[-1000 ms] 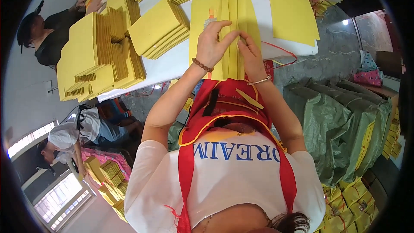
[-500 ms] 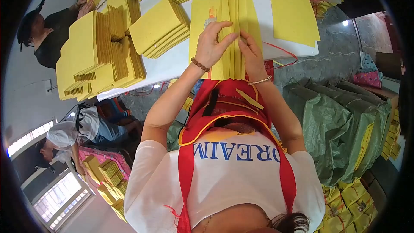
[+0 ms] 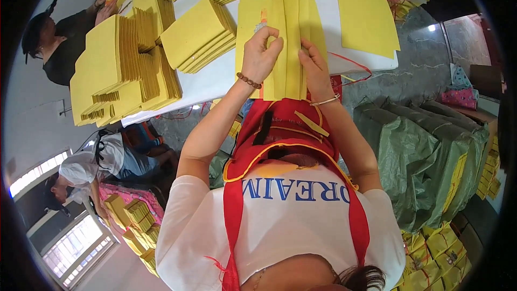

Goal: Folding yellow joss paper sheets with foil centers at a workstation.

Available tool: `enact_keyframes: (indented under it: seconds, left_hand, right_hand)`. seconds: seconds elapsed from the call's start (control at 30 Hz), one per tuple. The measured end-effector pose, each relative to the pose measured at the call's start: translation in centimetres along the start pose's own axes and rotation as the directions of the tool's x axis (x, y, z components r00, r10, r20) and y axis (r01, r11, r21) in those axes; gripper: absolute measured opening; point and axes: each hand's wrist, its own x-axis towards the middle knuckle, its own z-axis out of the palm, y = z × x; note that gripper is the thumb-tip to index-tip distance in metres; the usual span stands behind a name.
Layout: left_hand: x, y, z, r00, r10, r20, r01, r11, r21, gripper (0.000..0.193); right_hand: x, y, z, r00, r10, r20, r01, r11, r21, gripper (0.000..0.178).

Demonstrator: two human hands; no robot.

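Observation:
In front of me at the table's edge stands a bundle of folded yellow paper sheets [image 3: 292, 16], its leaves fanned upward. My left hand [image 3: 262, 56] is closed, thumb and forefinger pinched at the leftmost raised leaf. On the bundle's other side, my right hand [image 3: 315, 70] is closed against the standing leaves, thumb toward me; its fingertips are partly hidden by the paper. Beneath both lies a flat yellow sheet [image 3: 247, 16] with a small orange and grey print, partly covered by my left hand.
Stacks of folded yellow paper [image 3: 102, 48] fill the table's left side; another pile [image 3: 199, 32] lies nearer. Flat yellow sheets [image 3: 366, 11] lie right. Green plastic-wrapped bundles [image 3: 409, 156] stand on the right. One co-worker [image 3: 64, 48] is at the far left, another [image 3: 102, 156] below.
My left hand has drawn slightly back to the left, its finger and thumb closing together. The raised leaves have parted more, one swinging left. My right hand stays nearly in place.

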Motion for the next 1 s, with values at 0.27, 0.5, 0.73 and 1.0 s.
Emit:
enact_keyframes:
  seconds: [0.27,0.5,0.73,1.0]
  left_hand:
    - [-0.6,2.5,0.2,0.987,0.152,-0.054,-0.148,0.986,0.071,0.023]
    - [-0.4,1.0,0.3,0.997,0.078,0.002,-0.078,0.997,0.028,0.025]
    - [-0.3,1.2,0.5,0.975,0.221,-0.025,-0.214,0.963,0.167,0.039]
    - [-0.1,0.6,0.4,0.969,0.245,-0.015,-0.241,0.96,0.146,0.041]
  right_hand:
    - [0.3,0.7,-1.2,0.997,0.074,0.018,-0.075,0.992,0.097,0.021]
    - [-0.1,0.2,-0.6,0.994,0.106,0.01,-0.106,0.989,0.106,0.017]
    - [-0.1,0.1,-0.3,0.999,0.055,0.0,-0.055,0.998,0.035,0.019]
    - [-0.3,-0.2,-0.1,1.0,0.0,0.01,0.0,1.0,0.002,0.021]
